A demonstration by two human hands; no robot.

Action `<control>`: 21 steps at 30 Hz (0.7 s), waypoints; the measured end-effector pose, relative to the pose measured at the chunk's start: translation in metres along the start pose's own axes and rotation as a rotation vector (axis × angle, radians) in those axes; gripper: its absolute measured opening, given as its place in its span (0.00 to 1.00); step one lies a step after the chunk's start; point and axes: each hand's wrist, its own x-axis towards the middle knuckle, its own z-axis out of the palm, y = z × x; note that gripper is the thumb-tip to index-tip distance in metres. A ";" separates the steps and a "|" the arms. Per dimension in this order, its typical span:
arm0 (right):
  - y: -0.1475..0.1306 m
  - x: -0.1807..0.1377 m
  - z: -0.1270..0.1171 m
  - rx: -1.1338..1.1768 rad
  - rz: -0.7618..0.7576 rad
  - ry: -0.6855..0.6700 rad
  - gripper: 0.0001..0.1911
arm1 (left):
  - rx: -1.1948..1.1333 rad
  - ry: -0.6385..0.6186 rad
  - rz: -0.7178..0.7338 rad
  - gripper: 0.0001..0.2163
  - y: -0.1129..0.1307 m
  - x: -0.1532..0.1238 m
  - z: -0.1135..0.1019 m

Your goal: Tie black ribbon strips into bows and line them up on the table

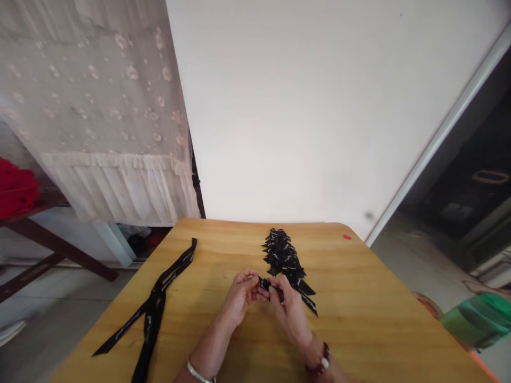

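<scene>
Between my two hands, above the middle of the wooden table (351, 319), is a black ribbon (263, 283) with white lettering, folded or looped on itself. My left hand (244, 294) pinches one side of it between thumb and fingers. From the other side my right hand (286, 303) grips it, fingers closed; part of the ribbon is hidden behind them. Just beyond my hands lies a row of black ribbon bows (283, 252) with white print, overlapping one another. Loose lengths of black ribbon (154, 303) lie crossed at the table's left.
A small red object (347, 237) lies near the far right corner. The table's far edge meets a white wall (287, 117). At left hangs a lace curtain (120, 106), beside a dark wooden stand (59, 250) bearing red cloth. A green container (479, 319) stands right of the table.
</scene>
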 end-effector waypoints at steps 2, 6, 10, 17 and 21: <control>-0.001 0.000 0.000 0.023 0.014 -0.008 0.04 | -0.005 0.020 -0.001 0.09 0.000 0.000 0.000; -0.003 0.001 0.000 0.069 0.044 -0.027 0.05 | -0.022 0.034 0.006 0.09 -0.001 0.000 0.001; -0.002 0.002 0.001 0.092 0.057 -0.042 0.06 | -0.037 0.055 0.023 0.10 -0.002 0.000 0.002; 0.002 0.000 0.003 0.088 0.063 -0.021 0.05 | 0.034 0.079 0.062 0.10 0.002 -0.001 0.004; 0.004 0.002 0.005 0.047 0.091 0.037 0.04 | 0.084 0.084 0.088 0.10 0.004 -0.002 0.003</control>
